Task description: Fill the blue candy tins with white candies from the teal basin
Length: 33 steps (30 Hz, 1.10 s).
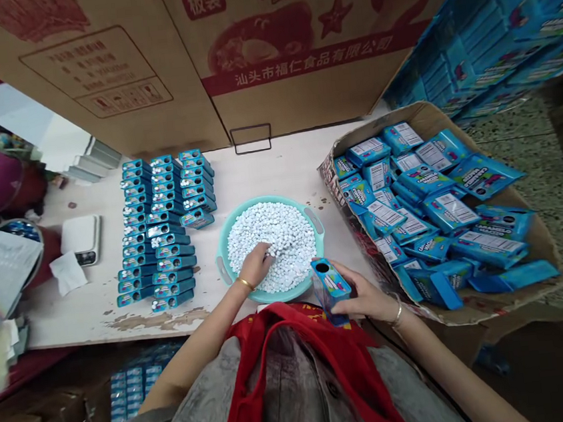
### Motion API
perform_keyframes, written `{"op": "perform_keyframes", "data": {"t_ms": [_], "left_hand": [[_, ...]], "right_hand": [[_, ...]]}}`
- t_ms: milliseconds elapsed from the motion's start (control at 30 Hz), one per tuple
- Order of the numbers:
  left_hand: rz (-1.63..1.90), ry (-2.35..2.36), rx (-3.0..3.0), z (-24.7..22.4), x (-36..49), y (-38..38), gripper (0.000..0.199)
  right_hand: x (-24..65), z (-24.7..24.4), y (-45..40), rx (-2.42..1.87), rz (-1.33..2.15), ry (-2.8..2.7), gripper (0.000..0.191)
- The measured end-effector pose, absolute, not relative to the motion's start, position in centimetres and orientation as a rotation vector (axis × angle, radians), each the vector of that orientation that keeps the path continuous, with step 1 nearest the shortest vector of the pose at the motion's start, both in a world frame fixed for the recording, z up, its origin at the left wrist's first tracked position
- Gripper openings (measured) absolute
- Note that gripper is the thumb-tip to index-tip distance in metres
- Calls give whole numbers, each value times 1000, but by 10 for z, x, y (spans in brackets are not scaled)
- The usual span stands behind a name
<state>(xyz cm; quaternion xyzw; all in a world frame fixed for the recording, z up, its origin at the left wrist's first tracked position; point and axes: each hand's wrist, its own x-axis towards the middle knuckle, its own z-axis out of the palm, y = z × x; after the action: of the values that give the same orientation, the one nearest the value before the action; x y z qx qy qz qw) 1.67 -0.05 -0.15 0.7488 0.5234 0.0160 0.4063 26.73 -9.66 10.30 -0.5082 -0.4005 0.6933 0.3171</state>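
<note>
A teal basin (pixel 320 247) full of small white candies (pixel 282 221) stands on the table before me. My left hand (pixel 257 265) dips into the candies at the middle of the basin, its fingers bent and partly buried, so what they hold is hidden. At the basin's right edge my right hand (pixel 363 295) grips a small blue box (pixel 331 285) upright, its round dark hole facing up. Rows of blue boxes (pixel 172 250) with round openings stand at the left, several with white candies on top.
A worn carton (pixel 427 112) heaped with blue boxes fills the right side. Tall brown cartons (pixel 126 73) line the back. A wire frame (pixel 251 139) lies behind the basin. Farther left are a white scale (pixel 82 239) and a red bucket (pixel 49 252).
</note>
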Motion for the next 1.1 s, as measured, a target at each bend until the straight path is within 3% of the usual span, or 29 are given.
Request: {"op": "perform_keyframes", "data": {"t_ms": [167, 300, 633, 800, 933, 1100], "left_hand": [[173, 1126, 2020, 55, -17, 15, 22], [120, 999, 2144, 105, -26, 27, 22], [-635, 1070, 2426, 186, 24, 36, 18], [-728, 1075, 2535, 216, 47, 25, 23], [-654, 1114, 2545, 203, 27, 33, 21], [-603, 1447, 2497, 111, -20, 56, 31]], "right_hand": [[251, 79, -76, -1700, 1028, -1481, 89], [237, 59, -60, -1716, 628, -1755, 87], [209, 42, -54, -1592, 337, -2006, 78], [207, 37, -55, -1649, 286, -1998, 77], [212, 34, -55, -1712, 293, -1980, 78], [221, 36, -59, -1719, 469, -1944, 91]]}}
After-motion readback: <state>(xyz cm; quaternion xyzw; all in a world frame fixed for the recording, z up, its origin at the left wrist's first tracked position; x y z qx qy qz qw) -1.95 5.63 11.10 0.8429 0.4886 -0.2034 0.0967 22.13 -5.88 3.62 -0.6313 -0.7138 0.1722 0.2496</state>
